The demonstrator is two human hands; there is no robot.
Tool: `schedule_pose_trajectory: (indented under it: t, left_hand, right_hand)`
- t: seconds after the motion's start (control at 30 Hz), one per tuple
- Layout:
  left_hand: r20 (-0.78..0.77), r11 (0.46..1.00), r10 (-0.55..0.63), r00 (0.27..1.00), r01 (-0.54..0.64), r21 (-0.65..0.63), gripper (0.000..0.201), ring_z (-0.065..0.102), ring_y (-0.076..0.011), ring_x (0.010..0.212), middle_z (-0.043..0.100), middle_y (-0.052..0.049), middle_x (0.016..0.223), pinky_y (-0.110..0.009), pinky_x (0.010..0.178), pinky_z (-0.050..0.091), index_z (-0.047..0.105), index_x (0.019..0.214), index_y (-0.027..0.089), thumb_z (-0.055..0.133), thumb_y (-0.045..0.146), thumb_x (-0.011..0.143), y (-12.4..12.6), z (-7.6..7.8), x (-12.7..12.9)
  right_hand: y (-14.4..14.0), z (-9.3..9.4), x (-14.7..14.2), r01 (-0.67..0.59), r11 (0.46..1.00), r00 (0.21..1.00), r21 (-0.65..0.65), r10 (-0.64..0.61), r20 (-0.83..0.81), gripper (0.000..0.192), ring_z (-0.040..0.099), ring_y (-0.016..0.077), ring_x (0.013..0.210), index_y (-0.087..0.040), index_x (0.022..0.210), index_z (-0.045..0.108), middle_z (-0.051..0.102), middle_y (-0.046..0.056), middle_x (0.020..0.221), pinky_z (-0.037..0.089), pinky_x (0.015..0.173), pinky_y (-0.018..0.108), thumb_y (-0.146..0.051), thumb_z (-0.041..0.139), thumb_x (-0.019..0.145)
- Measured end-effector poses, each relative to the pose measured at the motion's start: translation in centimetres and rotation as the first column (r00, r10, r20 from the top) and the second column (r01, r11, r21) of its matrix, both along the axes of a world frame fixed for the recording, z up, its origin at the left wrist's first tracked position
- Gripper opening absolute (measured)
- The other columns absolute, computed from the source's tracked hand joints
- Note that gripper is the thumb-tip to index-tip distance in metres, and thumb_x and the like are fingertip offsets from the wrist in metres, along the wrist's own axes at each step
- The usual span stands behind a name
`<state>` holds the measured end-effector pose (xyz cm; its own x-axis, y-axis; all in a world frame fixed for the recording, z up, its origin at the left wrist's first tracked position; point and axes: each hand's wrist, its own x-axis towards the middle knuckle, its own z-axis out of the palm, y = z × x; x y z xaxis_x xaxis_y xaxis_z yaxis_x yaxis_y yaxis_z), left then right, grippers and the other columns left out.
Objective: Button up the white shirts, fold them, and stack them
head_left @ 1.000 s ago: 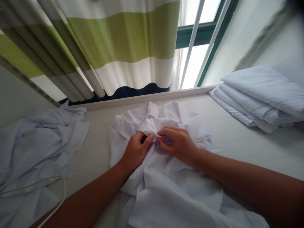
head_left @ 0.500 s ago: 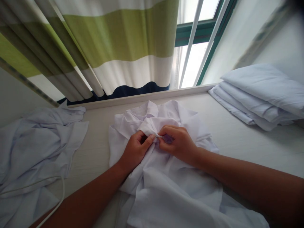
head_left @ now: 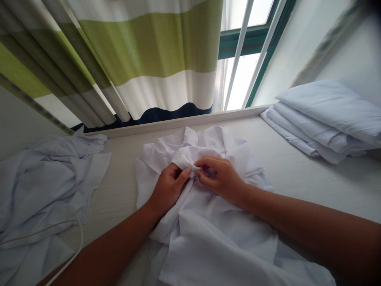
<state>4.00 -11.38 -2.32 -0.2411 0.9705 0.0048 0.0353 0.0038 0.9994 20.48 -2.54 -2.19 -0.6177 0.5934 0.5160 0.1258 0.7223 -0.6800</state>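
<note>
A white collared shirt lies spread and partly bunched on the pale tabletop, its collar toward the window. My left hand pinches the shirt's front edge between thumb and fingers. Right beside it, my right hand grips the same gathered cloth with thumb and index finger. The fingertips of both hands almost meet over a small fold. Whether a button is between them is too small to make out.
Crumpled white garments lie at the left, with a thin white cable across them. A folded white stack sits at the back right. Behind the table's raised rim hangs a striped curtain beside window bars.
My right hand's index finger and thumb have shifted slightly left over the pinched fold. My left hand stays nearly in place, and the shirt lies as before.
</note>
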Motion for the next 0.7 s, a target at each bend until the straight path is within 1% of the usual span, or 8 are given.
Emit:
schedule_pose_trajectory:
  t: [0.13, 0.2, 0.27, 0.37, 0.5, 0.6, 0.7]
  left_hand:
    - [0.048, 1.000, -0.005, 0.999, 0.006, -0.008, 0.025, 0.063, -0.0143, 0.073, 0.067, 0.001, 0.072, -0.022, 0.069, 0.050, 0.071, 0.092, 0.016, 0.070, 0.040, 0.086, 0.05, -0.08, -0.06]
    - [0.027, 1.000, -0.010, 1.000, 0.010, -0.019, 0.024, 0.060, -0.0132, 0.070, 0.062, 0.002, 0.067, -0.020, 0.065, 0.048, 0.069, 0.086, 0.016, 0.070, 0.040, 0.086, 0.04, -0.02, -0.07]
    - [-0.004, 0.999, -0.020, 1.000, 0.020, -0.027, 0.025, 0.059, -0.0126, 0.069, 0.060, 0.003, 0.066, -0.019, 0.062, 0.046, 0.068, 0.087, 0.016, 0.068, 0.041, 0.088, 0.01, 0.09, -0.06]
    - [-0.031, 0.998, -0.045, 0.998, 0.044, -0.036, 0.025, 0.058, -0.0123, 0.069, 0.060, 0.003, 0.067, -0.019, 0.061, 0.045, 0.066, 0.091, 0.017, 0.067, 0.042, 0.089, -0.04, 0.23, -0.08]
    - [-0.063, 0.999, -0.036, 0.997, 0.034, -0.036, 0.027, 0.060, -0.0131, 0.071, 0.065, 0.001, 0.074, -0.021, 0.063, 0.047, 0.066, 0.094, 0.017, 0.066, 0.043, 0.090, -0.09, 0.25, -0.13]
    - [-0.078, 0.999, -0.028, 0.997, 0.026, -0.024, 0.029, 0.065, -0.0169, 0.080, 0.069, -0.001, 0.080, -0.024, 0.070, 0.051, 0.067, 0.100, 0.016, 0.065, 0.044, 0.090, -0.13, 0.23, -0.13]
    - [-0.062, 0.999, -0.053, 0.997, 0.053, 0.000, 0.035, 0.068, -0.0219, 0.093, 0.073, -0.005, 0.092, -0.029, 0.080, 0.054, 0.068, 0.110, 0.016, 0.069, 0.043, 0.087, -0.17, 0.22, -0.12]
  right_hand:
    - [0.16, 0.13, 0.07, -0.041, 0.999, 0.999, -0.024, 0.041, -0.014, 0.010, 0.058, 0.0131, 0.068, -0.018, 0.092, 0.068, 0.067, 0.001, 0.080, 0.046, 0.065, 0.025, -0.019, 0.065, 0.083]
    - [0.21, 0.17, 0.09, -0.057, 0.998, 0.998, -0.023, 0.057, -0.028, 0.007, 0.055, 0.0122, 0.065, -0.018, 0.089, 0.067, 0.065, 0.000, 0.075, 0.044, 0.062, 0.024, -0.017, 0.065, 0.082]
    - [0.23, 0.14, 0.11, -0.054, 0.998, 0.998, -0.020, 0.053, -0.042, 0.007, 0.053, 0.0112, 0.062, -0.018, 0.087, 0.066, 0.062, -0.001, 0.072, 0.043, 0.059, 0.023, -0.016, 0.066, 0.080]
    - [0.15, 0.04, 0.10, -0.038, 0.999, 0.999, 0.012, 0.039, -0.031, 0.008, 0.053, 0.0108, 0.061, -0.018, 0.086, 0.066, 0.062, -0.001, 0.072, 0.042, 0.059, 0.023, -0.015, 0.066, 0.079]
    - [-0.02, -0.06, -0.01, -0.017, 0.999, 1.000, 0.050, 0.016, 0.024, 0.008, 0.055, 0.0120, 0.064, -0.017, 0.090, 0.067, 0.065, 0.000, 0.074, 0.044, 0.063, 0.024, -0.019, 0.064, 0.083]
    - [-0.07, -0.01, -0.10, 0.003, 0.999, 0.998, 0.032, -0.005, 0.060, 0.010, 0.055, 0.0125, 0.062, -0.017, 0.091, 0.068, 0.065, 0.001, 0.073, 0.044, 0.061, 0.025, -0.023, 0.064, 0.085]
    - [-0.05, 0.10, -0.11, 0.019, 1.000, 0.997, -0.012, -0.018, 0.070, 0.010, 0.056, 0.0129, 0.062, -0.016, 0.089, 0.069, 0.065, 0.000, 0.072, 0.044, 0.061, 0.026, -0.023, 0.064, 0.084]
